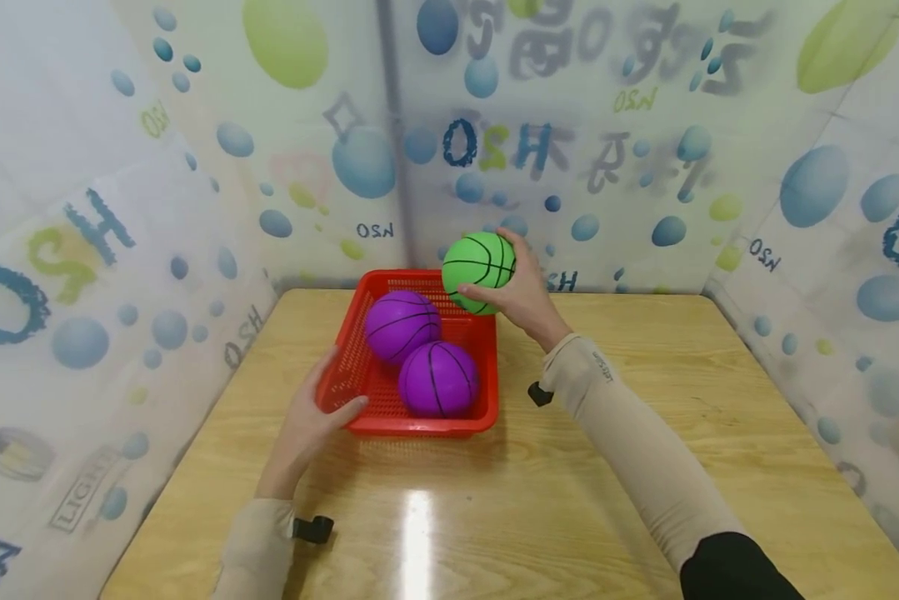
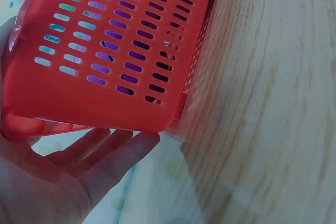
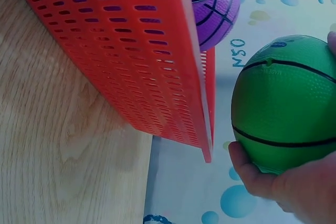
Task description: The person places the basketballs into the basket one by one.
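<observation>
My right hand (image 1: pixel 524 292) grips a green toy basketball (image 1: pixel 477 272) with black lines, thumb and fingers spread around its right side. In the head view the ball overlaps the back right corner of a red plastic basket (image 1: pixel 422 427). The right wrist view shows the green ball (image 3: pixel 283 108) above the rim's level, beside the basket wall. Two purple balls (image 1: pixel 402 325) with black lines sit inside the basket, one behind the other. My left hand (image 1: pixel 310 421) rests at the basket's front left corner, thumb by the rim and straight fingers (image 2: pixel 123 156) along the outer left side.
The basket stands on a light wooden table (image 1: pixel 629 400) near its back edge. Pale patterned sheets (image 1: pixel 584 183) with bubbles and lettering rise behind the table and on both sides. Dark wrist devices (image 1: pixel 314 529) sit at both cuffs.
</observation>
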The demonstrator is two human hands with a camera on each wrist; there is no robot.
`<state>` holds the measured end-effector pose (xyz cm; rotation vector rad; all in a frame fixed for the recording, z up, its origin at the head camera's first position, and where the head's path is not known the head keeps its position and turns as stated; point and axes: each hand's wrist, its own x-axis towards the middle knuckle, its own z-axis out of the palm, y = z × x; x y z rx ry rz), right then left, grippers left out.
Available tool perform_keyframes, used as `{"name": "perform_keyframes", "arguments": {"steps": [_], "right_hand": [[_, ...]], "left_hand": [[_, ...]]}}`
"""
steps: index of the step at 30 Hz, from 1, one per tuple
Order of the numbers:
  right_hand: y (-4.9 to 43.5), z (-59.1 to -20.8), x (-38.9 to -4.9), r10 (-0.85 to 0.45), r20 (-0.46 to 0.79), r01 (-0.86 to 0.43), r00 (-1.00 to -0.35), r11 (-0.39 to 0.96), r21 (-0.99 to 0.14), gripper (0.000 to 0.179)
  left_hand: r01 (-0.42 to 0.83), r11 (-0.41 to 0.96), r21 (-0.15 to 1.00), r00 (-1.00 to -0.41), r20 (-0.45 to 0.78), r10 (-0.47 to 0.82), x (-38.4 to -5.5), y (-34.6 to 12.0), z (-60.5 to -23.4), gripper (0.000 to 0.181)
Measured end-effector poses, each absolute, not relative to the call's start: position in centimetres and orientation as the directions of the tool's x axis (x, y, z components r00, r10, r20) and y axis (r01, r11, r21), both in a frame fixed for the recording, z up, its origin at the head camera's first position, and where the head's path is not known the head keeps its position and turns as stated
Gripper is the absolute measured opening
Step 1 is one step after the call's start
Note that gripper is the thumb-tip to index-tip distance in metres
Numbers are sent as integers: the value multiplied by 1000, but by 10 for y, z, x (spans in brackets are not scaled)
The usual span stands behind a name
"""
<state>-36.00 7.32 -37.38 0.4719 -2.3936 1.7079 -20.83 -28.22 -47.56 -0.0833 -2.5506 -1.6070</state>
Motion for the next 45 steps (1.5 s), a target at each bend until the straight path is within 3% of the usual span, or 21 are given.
{"name": "perform_keyframes", "arguments": {"steps": [13,23,35,45], "right_hand": [[77,-377,-357,-220,313,-380,-924,441,-813,94],[85,-380,-351,-211,252,-324,-944,465,-824,95],[96,-374,-335,-174,244,-298,-954,459,-837,98],[103,-357,-313,-186,304,-356,-934,462,-812,99]], "left_hand": [[103,422,901,-993,121,-14,-208,-276,-475,100],[97,394,914,-994,107,-6,-209,-274,-475,101],[91,480,873,-995,98,11,-212,-281,-472,101],[85,582,808,-995,97,11,-211,-296,-463,109]]}}
